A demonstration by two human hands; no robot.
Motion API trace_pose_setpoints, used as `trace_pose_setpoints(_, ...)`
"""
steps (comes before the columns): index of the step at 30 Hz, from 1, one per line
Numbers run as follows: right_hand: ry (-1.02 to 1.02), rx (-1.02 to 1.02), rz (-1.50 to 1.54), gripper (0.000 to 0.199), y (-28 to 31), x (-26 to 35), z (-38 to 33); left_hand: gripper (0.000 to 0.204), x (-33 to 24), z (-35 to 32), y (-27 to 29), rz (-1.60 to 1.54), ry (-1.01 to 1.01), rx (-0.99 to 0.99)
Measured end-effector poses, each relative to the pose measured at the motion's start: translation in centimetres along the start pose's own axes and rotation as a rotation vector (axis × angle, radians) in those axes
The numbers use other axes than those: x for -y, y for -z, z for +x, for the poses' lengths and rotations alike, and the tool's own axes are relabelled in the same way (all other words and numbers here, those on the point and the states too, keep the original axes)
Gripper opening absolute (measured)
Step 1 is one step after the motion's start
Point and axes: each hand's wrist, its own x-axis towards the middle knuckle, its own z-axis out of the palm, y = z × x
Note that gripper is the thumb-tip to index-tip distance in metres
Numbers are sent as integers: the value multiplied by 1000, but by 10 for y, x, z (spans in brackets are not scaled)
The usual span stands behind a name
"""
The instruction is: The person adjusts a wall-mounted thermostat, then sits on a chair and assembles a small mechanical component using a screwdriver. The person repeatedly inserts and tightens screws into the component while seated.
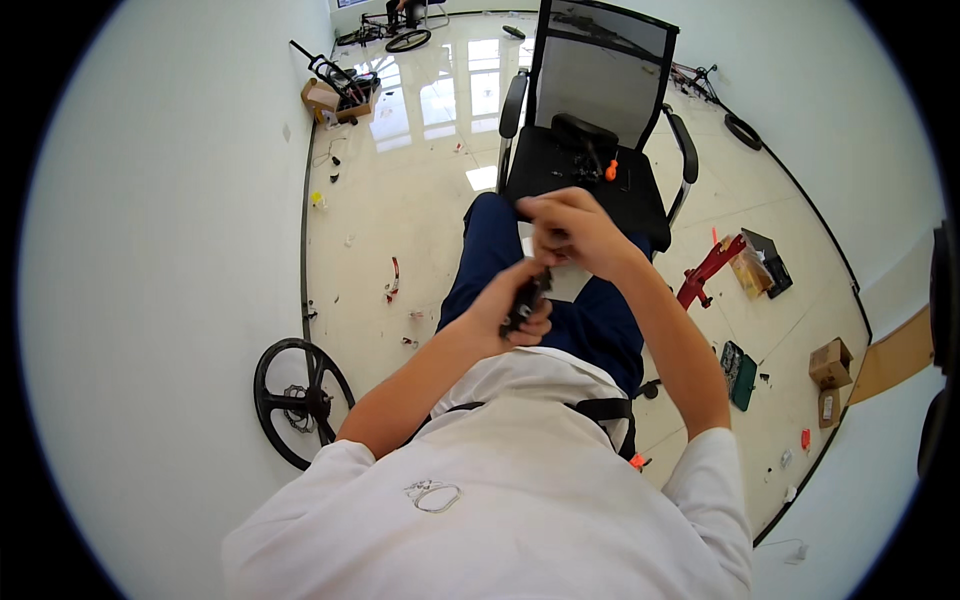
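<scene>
My left hand is closed around a small black mechanical part, held just above my lap. Its exact kind is hard to make out, since my fingers cover much of it. Right above its top end is my right hand, fingers curled in a pinch and slightly blurred. Whatever lies between those fingertips is hidden. In front of my knees stands a black office chair with a mesh back. On its seat lie a black bicycle saddle, a screwdriver with an orange handle and several small black parts.
A black three-spoke wheel leans by the left wall. At the right are a red frame piece, a green tool case and a cardboard box. An open box with a fork stands far left. Small parts dot the tiled floor.
</scene>
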Motion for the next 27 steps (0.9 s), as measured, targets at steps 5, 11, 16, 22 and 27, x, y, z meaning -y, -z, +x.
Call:
trace_pose_setpoints(5, 152, -321, 548, 38, 0, -44, -49, 52, -29, 2, 4, -146, -159, -68)
trace_pose_setpoints(11, 184, -71, 32, 20, 2, -29, -90, 53, -15, 3, 13, -14, 58, 19)
trace_pose_setpoints(16, 81, 18, -319, 22, -12, -19, -103, 51, 6, 9, -4, 114, 168, 14)
trace_pose_setpoints(22, 34, -42, -165, 24, -26, -51, -103, 47, 19, 16, 8, 151, 170, 101)
trace_pose_setpoints(27, 261, -126, -101, 17, -42, -56, -111, 45, 15, 13, 5, 186, 169, 123)
